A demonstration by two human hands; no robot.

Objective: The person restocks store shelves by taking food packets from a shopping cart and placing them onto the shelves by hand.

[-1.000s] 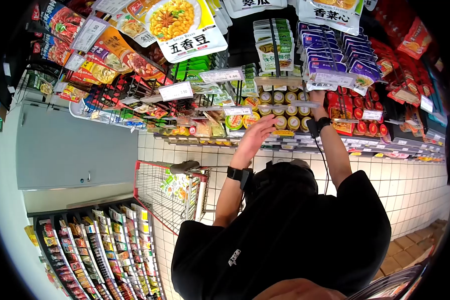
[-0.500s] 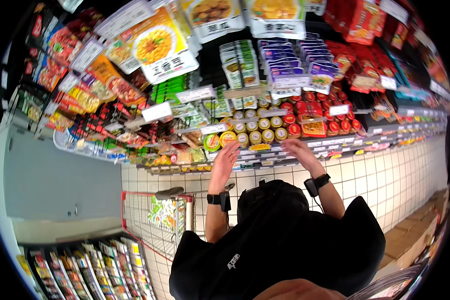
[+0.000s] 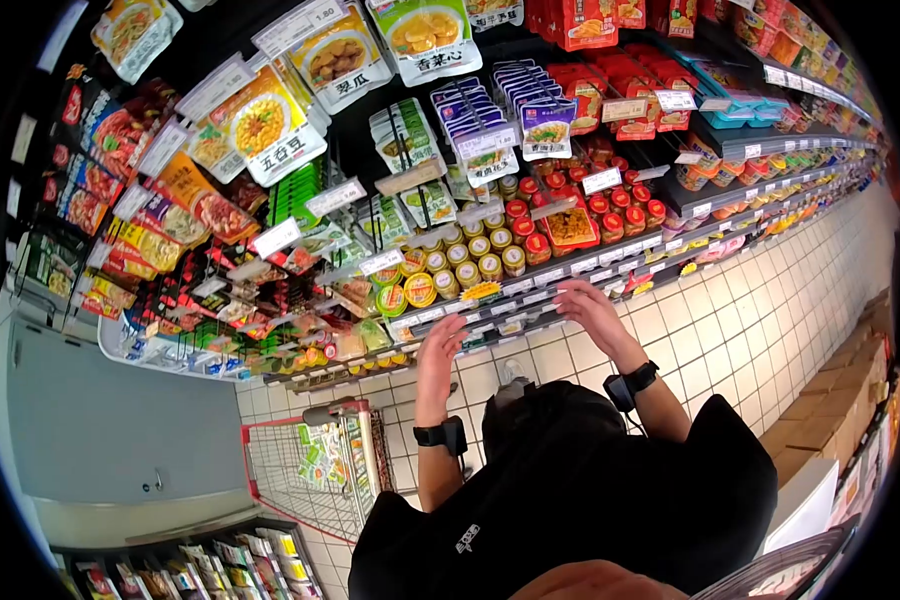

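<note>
My left hand [image 3: 440, 358] is raised before the shelf edge, fingers loosely bent and apart, with nothing in it. Nearest to it are round tubs with green and yellow lids [image 3: 420, 290]. My right hand [image 3: 592, 314] is held up a little further right, fingers stretched, also holding nothing. It is near the front of the shelf, below red-lidded jars [image 3: 537, 249] and a red food pouch [image 3: 572, 222]. Gold-lidded jars [image 3: 490, 267] stand in rows between the two sides. Both wrists wear black straps with small boxes.
Hanging snack pouches [image 3: 270, 128] and price tags fill the rack above. A shopping cart [image 3: 305, 470] with a patterned green-and-white item stands at my left, near a grey door [image 3: 100, 420]. Cardboard boxes [image 3: 820, 400] line the right side of the tiled floor.
My view has turned, so the shelves appear tilted and the jars lie further left. Both hands stay raised and empty; the left one sits slightly lower in view.
</note>
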